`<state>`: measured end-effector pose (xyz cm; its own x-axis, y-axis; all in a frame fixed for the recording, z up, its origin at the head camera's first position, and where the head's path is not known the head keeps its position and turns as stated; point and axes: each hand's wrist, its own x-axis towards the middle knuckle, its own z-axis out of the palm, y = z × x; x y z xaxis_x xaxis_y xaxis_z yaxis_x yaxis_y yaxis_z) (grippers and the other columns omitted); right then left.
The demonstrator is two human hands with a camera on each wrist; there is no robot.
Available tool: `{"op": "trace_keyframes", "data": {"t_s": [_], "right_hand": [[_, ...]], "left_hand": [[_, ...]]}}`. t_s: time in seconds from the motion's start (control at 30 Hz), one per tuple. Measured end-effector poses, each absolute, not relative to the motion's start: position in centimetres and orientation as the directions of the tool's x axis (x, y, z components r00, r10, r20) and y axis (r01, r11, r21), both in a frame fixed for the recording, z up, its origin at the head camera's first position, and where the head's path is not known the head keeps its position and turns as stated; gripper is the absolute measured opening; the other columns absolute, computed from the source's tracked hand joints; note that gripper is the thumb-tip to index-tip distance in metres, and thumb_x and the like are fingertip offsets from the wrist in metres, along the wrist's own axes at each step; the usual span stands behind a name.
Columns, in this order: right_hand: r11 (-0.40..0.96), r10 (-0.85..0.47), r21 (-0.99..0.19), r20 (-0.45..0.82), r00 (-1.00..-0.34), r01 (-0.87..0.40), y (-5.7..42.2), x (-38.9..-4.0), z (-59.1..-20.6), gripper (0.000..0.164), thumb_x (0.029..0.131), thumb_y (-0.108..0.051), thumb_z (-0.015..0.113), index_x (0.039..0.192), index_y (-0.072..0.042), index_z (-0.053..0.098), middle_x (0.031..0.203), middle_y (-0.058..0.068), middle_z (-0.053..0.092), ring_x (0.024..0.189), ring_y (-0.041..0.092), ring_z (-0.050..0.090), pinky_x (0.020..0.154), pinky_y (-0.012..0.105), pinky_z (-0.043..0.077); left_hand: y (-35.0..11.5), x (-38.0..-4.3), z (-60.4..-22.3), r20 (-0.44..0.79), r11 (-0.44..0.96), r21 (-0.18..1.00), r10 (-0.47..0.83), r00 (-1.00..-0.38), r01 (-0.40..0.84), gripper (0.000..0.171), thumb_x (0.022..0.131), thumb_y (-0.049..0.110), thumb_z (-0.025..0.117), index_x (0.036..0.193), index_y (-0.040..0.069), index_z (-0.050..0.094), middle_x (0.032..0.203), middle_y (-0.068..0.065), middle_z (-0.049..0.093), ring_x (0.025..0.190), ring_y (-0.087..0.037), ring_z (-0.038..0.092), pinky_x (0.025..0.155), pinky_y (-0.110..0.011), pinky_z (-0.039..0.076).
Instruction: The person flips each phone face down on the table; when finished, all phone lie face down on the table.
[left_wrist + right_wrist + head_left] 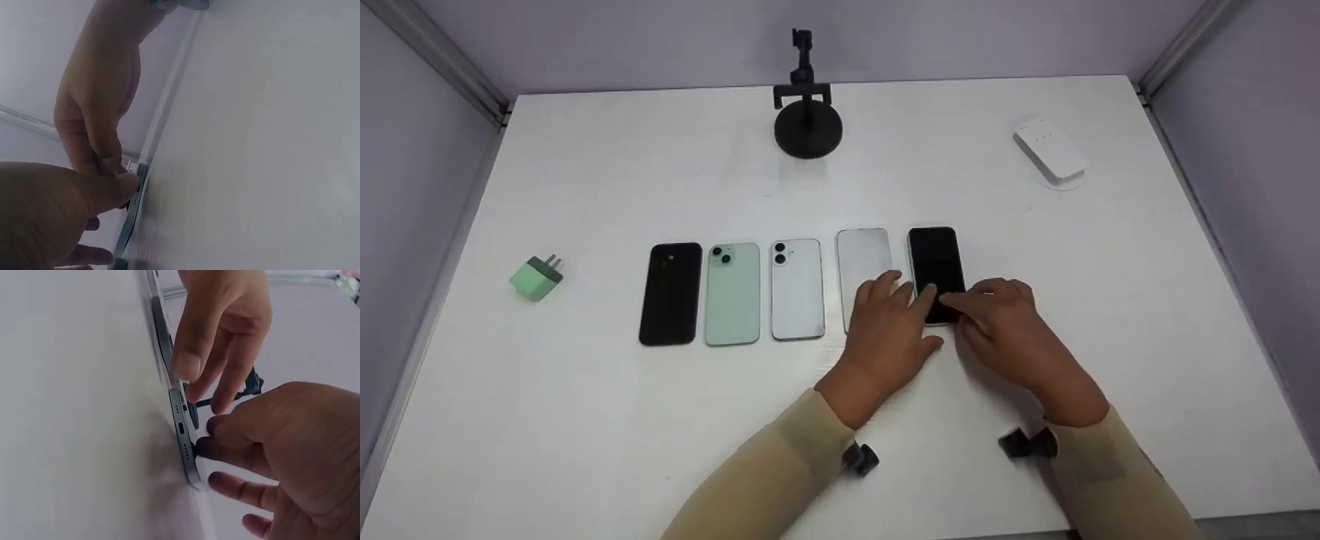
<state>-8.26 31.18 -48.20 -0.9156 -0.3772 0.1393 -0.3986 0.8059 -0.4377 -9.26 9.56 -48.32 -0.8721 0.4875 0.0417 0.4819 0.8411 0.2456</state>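
Note:
A dark-screened phone lies on the white table, its port edge visible in the right wrist view. My left hand reaches over the lower ends of a whitish phone and the dark-screened one, fingers spread. Its index fingertip is at the dark screen. From the right, my right hand extends an index finger onto the lower part of that screen, with the thumb low by the phone's edge. In the right wrist view, several fingertips of the right hand gather near the phone's edge; nothing is visibly gripped.
To the left lie a white phone, a mint-green phone and a black phone in a row. A green plug charger sits far left. A black stand is at the back, a white box-shaped device at back right.

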Motion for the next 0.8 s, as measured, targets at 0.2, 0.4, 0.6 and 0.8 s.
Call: {"op": "trace_keyframes", "data": {"t_s": [0.2, 0.4, 0.6, 0.8], "right_hand": [[0.731, -0.250, -0.609, 0.183, -0.951, -0.309, 32.5, -9.8, -48.7, 0.036, 0.102, -0.001, 0.068, 0.137, -0.007, 0.076, 0.123, 0.015, 0.079, 0.125, 0.038, 0.064, 0.111, 0.062, 0.042], [0.712, -0.169, -0.676, 0.099, -0.981, -0.191, 34.1, -12.6, -48.5, 0.040, 0.108, -0.010, 0.065, 0.148, -0.009, 0.069, 0.148, 0.019, 0.068, 0.142, 0.041, 0.058, 0.117, 0.063, 0.045], [0.736, -0.165, -0.673, -0.082, -0.983, -0.068, 34.6, -16.4, -48.1, 0.053, 0.110, -0.028, 0.065, 0.162, -0.019, 0.055, 0.163, 0.015, 0.056, 0.145, 0.040, 0.054, 0.121, 0.064, 0.041], [0.744, -0.203, -0.665, -0.127, -0.971, -0.068, 34.4, -18.5, -48.7, 0.057, 0.110, -0.029, 0.067, 0.165, -0.022, 0.051, 0.165, 0.011, 0.055, 0.152, 0.041, 0.048, 0.125, 0.063, 0.037]], "left_hand": [[10.5, -9.6, -48.9, 0.053, 0.867, 0.195, 0.458, -0.887, 0.459, 0.055, 0.103, 0.053, 0.073, 0.146, 0.020, 0.072, 0.146, -0.010, 0.071, 0.155, -0.030, 0.044, 0.121, -0.046, 0.037], [10.3, -10.2, -49.1, 0.124, 0.862, 0.159, 0.466, -0.876, 0.481, 0.046, 0.104, 0.051, 0.071, 0.138, 0.021, 0.077, 0.140, -0.006, 0.075, 0.151, -0.029, 0.051, 0.118, -0.045, 0.041], [10.1, -10.3, -49.4, 0.135, 0.852, 0.186, 0.471, -0.872, 0.490, 0.045, 0.104, 0.051, 0.070, 0.138, 0.022, 0.078, 0.140, -0.005, 0.076, 0.150, -0.028, 0.052, 0.119, -0.046, 0.041], [9.6, -10.6, -49.8, 0.149, 0.829, 0.266, 0.468, -0.871, 0.491, 0.044, 0.104, 0.051, 0.071, 0.136, 0.023, 0.079, 0.139, -0.001, 0.076, 0.151, -0.025, 0.052, 0.121, -0.045, 0.039]]}}
